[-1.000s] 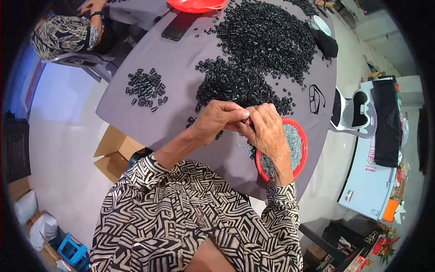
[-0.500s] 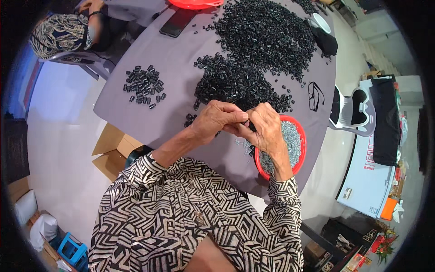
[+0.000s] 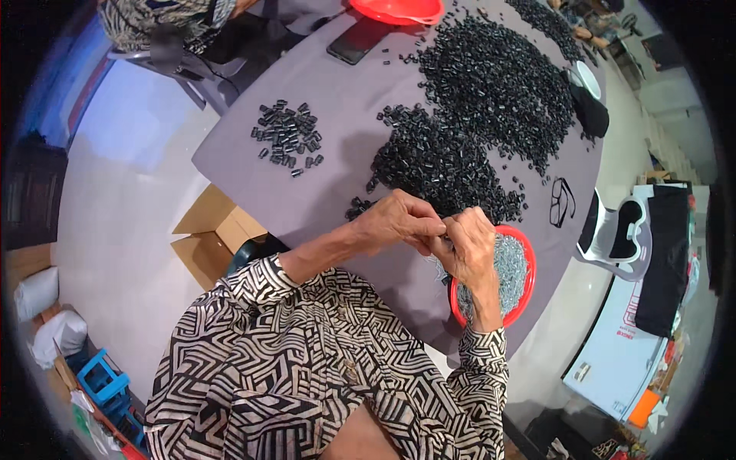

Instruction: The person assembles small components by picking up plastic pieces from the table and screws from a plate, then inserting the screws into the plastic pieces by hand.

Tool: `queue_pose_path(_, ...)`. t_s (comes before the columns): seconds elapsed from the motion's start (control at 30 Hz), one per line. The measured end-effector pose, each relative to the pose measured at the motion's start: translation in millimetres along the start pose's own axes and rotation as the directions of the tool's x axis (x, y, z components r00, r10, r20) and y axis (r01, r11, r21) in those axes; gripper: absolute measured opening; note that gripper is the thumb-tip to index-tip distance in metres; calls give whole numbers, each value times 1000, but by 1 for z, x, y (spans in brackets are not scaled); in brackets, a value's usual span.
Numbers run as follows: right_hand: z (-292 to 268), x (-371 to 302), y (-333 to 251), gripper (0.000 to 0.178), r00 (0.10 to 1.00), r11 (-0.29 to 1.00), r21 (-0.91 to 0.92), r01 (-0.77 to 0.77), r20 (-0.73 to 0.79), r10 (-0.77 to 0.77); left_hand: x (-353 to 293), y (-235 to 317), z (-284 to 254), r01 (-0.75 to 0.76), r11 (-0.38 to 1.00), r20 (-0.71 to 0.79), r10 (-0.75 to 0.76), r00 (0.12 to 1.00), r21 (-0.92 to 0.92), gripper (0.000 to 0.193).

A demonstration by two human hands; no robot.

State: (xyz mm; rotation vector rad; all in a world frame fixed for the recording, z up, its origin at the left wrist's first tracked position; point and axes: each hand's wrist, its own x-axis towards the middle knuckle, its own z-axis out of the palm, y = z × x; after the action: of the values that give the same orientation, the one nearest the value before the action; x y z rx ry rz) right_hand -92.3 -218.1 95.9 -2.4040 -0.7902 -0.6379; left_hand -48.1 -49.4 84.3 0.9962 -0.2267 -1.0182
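My left hand (image 3: 400, 222) and my right hand (image 3: 469, 244) meet fingertip to fingertip over the near side of the table. Both are closed in a pinch, and whatever small thing they hold is hidden by the fingers. Just beyond them lies a heap of small black cylindrical pieces (image 3: 437, 165), running into a larger black heap (image 3: 498, 84). Under and beside my right wrist stands a red bowl (image 3: 530, 285) full of thin silvery metal pins (image 3: 509, 268). A few loose pins lie by the bowl's left side, partly covered by my right hand.
A separate small group of black pieces (image 3: 287, 136) lies left on the grey tablecloth (image 3: 337, 100). Eyeglasses (image 3: 561, 205), a dark phone (image 3: 360, 38) and a red basin (image 3: 399, 11) also rest there. A cardboard box (image 3: 215, 234) stands left below; another person (image 3: 165, 31) sits upper left.
The table and everything on it have shifted right and slightly down in view. My hands stay pinched together; the dark bit that showed between my fingers is now hidden.
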Motion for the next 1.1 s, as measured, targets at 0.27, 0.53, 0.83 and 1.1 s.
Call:
queue_pose_path(0.27,-3,-14,10,26,781,791,105,-603,281,558,-44,7,-82,99,720,-542,417,730,686,18)
queue_pose_path(0.53,39,-29,16,15,736,843,-71,-533,452,503,-61,0,-180,450,27,-250,860,446,893,20)
queue_pose_path(0.83,86,-7,25,19,884,941,-151,-304,323,337,-60,-1,-155,432,88,-294,849,438,898,21)
queue_pose_path(1.1,80,-18,28,7,892,937,-90,-337,289,348,-26,-26,-92,-45,170,-111,799,591,984,13)
